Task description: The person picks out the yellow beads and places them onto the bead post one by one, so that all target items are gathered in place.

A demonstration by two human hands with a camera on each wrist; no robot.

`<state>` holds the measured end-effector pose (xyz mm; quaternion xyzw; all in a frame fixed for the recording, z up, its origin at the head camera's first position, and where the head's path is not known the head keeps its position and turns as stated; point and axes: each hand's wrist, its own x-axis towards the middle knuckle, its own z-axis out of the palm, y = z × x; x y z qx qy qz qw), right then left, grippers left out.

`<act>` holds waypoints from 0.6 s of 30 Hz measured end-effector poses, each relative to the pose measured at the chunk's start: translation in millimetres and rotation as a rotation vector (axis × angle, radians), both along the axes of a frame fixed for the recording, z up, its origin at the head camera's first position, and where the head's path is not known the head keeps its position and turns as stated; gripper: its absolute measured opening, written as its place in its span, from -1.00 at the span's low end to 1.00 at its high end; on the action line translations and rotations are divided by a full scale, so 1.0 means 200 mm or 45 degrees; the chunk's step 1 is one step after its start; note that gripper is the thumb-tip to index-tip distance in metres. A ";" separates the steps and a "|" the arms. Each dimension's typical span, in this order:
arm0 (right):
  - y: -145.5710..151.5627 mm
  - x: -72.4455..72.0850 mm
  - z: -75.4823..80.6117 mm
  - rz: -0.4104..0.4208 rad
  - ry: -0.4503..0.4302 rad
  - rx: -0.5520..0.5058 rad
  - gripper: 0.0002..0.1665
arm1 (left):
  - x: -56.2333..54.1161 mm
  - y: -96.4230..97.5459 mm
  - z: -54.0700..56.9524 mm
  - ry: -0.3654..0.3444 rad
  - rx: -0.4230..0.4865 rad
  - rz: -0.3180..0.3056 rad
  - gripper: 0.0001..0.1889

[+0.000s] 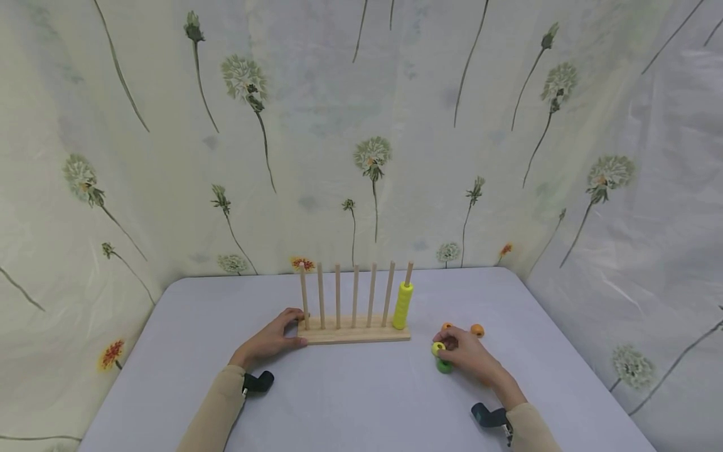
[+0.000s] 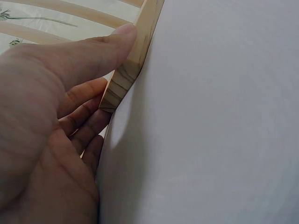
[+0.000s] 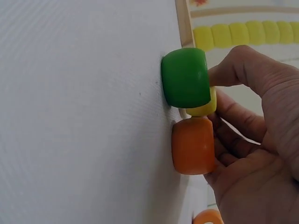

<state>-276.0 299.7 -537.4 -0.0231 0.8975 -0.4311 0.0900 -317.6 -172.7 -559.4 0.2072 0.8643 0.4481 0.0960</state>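
A wooden peg stand (image 1: 356, 338) with a row of upright pegs stands on the table. Yellow beads (image 1: 402, 307) are stacked on its rightmost peg. My left hand (image 1: 273, 339) grips the stand's left end, thumb along the front edge and fingers behind, as the left wrist view also shows. To the right of the stand, my right hand (image 1: 465, 353) pinches a loose yellow bead (image 1: 438, 348) between thumb and fingers. A green bead (image 3: 186, 78) and an orange bead (image 3: 192, 146) sit close by that hand, the green one partly hiding the yellow bead in the right wrist view.
Another orange bead (image 1: 477, 330) lies beyond the right hand, and one more (image 1: 447, 326) shows behind its fingers. A white cloth covers the table (image 1: 350, 402). Behind and at both sides hangs a flower-printed curtain (image 1: 316, 125).
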 end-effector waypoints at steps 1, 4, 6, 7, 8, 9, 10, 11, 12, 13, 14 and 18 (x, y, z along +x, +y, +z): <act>0.00 0.00 0.00 -0.004 0.006 0.013 -0.67 | 0.00 0.00 0.00 -0.002 -0.002 0.000 -0.27; 0.01 -0.01 0.02 -0.011 0.045 0.052 -0.65 | 0.00 0.00 0.00 -0.004 -0.008 0.003 -0.27; 0.02 -0.01 0.03 0.004 0.084 0.081 -0.65 | 0.00 0.00 0.01 0.002 -0.009 -0.001 -0.27; 0.02 -0.02 0.03 0.015 0.105 0.092 -0.65 | 0.00 0.00 0.01 0.003 -0.013 -0.001 -0.28; 0.02 -0.02 0.04 0.022 0.120 0.094 -0.65 | 0.00 0.00 0.01 0.008 -0.011 -0.003 -0.28; 0.02 -0.02 0.05 0.024 0.126 0.093 -0.66 | 0.00 0.00 0.01 0.008 -0.013 -0.004 -0.28; 0.02 -0.02 0.05 0.021 0.129 0.097 -0.66 | 0.00 0.00 0.01 0.007 -0.014 -0.005 -0.28; 0.02 -0.02 0.06 0.019 0.133 0.097 -0.66 | 0.00 0.00 0.01 0.002 -0.013 -0.005 -0.28; 0.02 -0.02 0.07 0.010 0.134 0.098 -0.66 | 0.00 0.00 0.01 0.000 -0.014 -0.003 -0.28; 0.01 -0.02 0.07 0.000 0.136 0.102 -0.67 | 0.00 0.00 0.01 -0.008 -0.012 -0.003 -0.28; 0.01 -0.02 0.08 -0.010 0.137 0.108 -0.67 | 0.00 0.00 0.01 -0.010 -0.009 -0.003 -0.28; 0.00 -0.01 0.10 -0.019 0.170 0.145 -0.66 | 0.00 0.00 0.01 -0.009 -0.007 -0.004 -0.29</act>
